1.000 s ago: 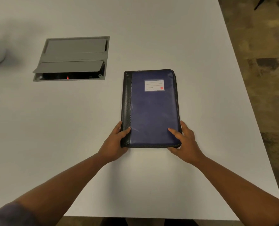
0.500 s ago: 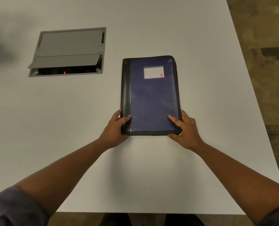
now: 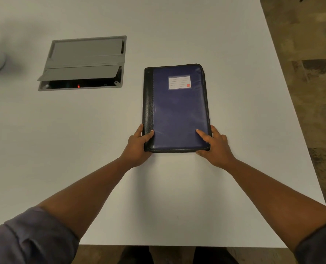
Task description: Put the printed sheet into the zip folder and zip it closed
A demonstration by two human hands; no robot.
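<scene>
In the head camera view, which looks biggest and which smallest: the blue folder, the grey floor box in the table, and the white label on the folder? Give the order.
1. Grey floor box and blue folder: they look alike in area, so I do not rank them.
2. White label: clearly the smallest.

Bare table (image 3: 206, 197) around zip folder (image 3: 179, 111)

A white table (image 3: 177, 197) carries a closed blue zip folder (image 3: 177, 111) lying flat. To its left, a grey hatch (image 3: 84, 61) sits set into the tabletop, one flap tilted up.
</scene>
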